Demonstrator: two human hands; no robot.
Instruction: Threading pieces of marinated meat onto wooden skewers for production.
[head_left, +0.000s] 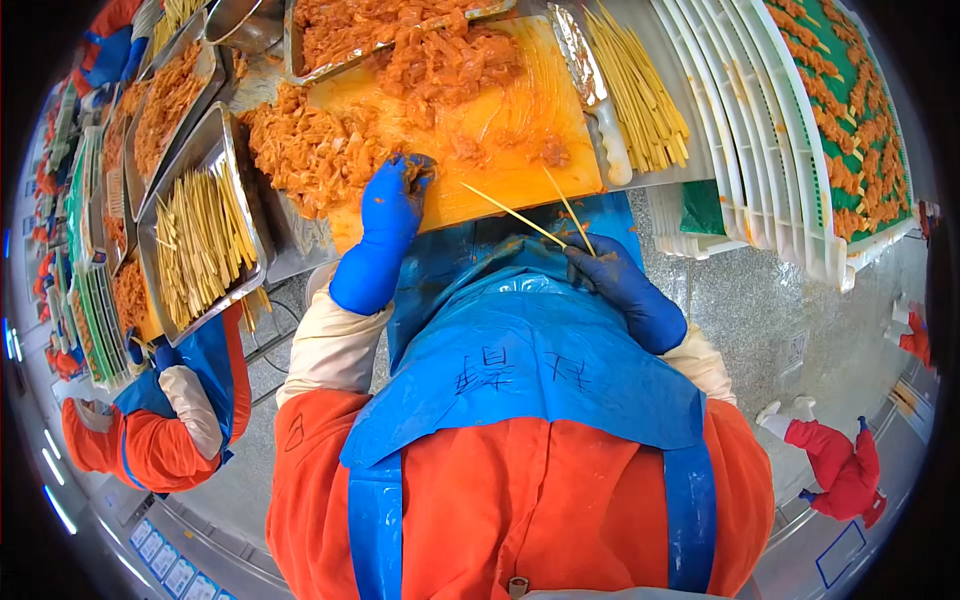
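Note:
My left hand (397, 196), in a blue glove, is at the left front of the orange cutting board (517, 180), beside a pile of marinated raw meat strips (300, 142). Its fingertips are curled together; a small piece of meat seems to be among them, partly hidden. In my right hand (606, 271), gloved in dark blue, are two bamboo skewers (514, 215), their tips spread apart over the board's front edge. Smaller meat scraps (555, 150) lie on the board. To its right rests a knife with a white handle (613, 146), next to a bundle of bamboo skewers (637, 90).
Metal trays of skewers (199, 244) and meat (169, 101) stand at the left. Stacked white trays (780, 135) rise at the right, the top one bearing skewered meat (862, 135). A co-worker (165, 435) stands at the left; another person (840, 465) is at the far right.

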